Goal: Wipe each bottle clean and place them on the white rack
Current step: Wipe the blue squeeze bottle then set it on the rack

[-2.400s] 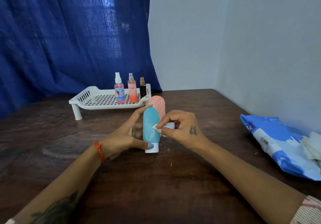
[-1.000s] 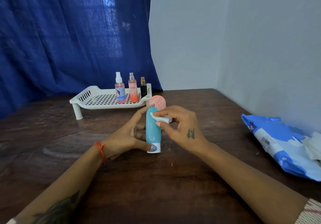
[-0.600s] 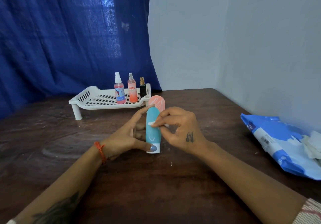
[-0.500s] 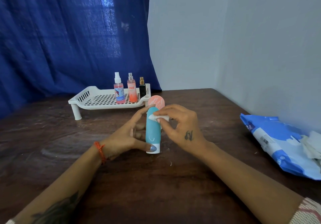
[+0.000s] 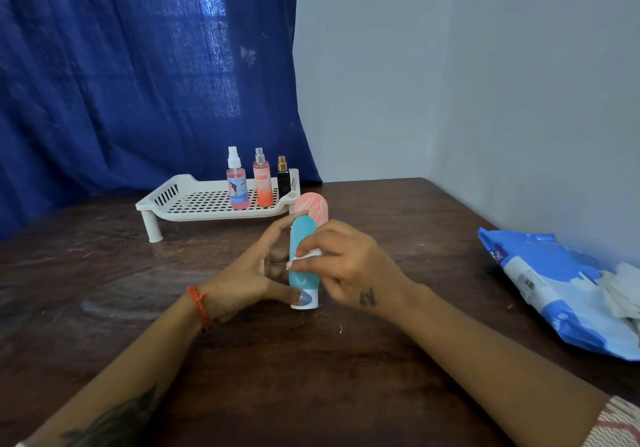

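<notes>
A teal tube bottle [image 5: 300, 238] with a white cap stands cap-down on the brown table [image 5: 311, 377]. My left hand [image 5: 249, 273] holds it, thumb at the cap and fingers behind. My right hand [image 5: 346, 266] pinches a small white wipe [image 5: 304, 256] against the tube's middle. A pink tube bottle [image 5: 313, 207] stands just behind it. The white rack [image 5: 194, 204] sits at the back and carries three bottles at its right end: a pink spray bottle [image 5: 236, 186], an orange mist bottle [image 5: 261, 186] and a small dark perfume bottle [image 5: 283, 178].
A blue and white pack of wipes [image 5: 561, 287] lies at the table's right edge by the wall, with crumpled used wipes [image 5: 623, 294] on it. A blue curtain [image 5: 138, 82] hangs behind the rack.
My right hand has slid the wipe from the tube's top down to its middle. My left hand keeps the tube in the same spot.
</notes>
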{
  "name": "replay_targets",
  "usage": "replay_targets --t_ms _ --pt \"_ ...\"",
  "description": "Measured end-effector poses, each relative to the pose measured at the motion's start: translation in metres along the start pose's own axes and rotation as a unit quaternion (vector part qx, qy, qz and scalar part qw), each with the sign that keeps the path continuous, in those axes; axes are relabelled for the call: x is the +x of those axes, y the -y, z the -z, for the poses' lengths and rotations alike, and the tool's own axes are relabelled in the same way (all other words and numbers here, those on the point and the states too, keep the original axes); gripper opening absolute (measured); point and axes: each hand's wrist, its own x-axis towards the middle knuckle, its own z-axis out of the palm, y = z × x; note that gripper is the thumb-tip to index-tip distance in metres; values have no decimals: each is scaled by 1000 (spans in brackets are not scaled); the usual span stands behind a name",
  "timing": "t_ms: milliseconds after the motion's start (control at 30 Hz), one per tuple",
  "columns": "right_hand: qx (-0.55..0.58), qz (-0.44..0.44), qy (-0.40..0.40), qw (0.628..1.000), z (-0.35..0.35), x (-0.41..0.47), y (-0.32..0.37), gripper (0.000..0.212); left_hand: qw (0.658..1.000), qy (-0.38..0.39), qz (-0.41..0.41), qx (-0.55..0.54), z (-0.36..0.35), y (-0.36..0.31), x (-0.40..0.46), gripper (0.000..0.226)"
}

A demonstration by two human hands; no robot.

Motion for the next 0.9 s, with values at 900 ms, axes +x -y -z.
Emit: replay_targets --t_ms 900 --pt "108 -429 -56 895 -2 7 -2 19 999 25 20 -6 5 6 1 103"
